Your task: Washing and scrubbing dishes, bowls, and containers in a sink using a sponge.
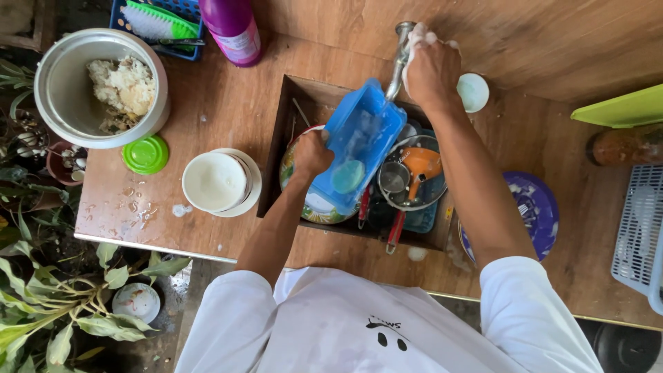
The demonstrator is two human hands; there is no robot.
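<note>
My left hand [312, 153] grips the near edge of a blue rectangular plastic container [362, 138], tilted over the sink under the metal tap [399, 59]. Water runs into the container. My soapy right hand [431, 69] is closed around the top of the tap. Below the container lie a patterned plate [311, 207], a metal pot with an orange ladle [421, 166] and red-handled utensils [395, 231] in the sunken sink [276, 152].
On the wooden counter stand stacked white bowls [215, 182], a green lid [146, 154], a large pot with leftover rice [97, 86], a pink bottle [233, 27], a scrub brush [155, 21], a blue plate [535, 207] and a white rack [639, 228]. Plants [62, 297] grow at lower left.
</note>
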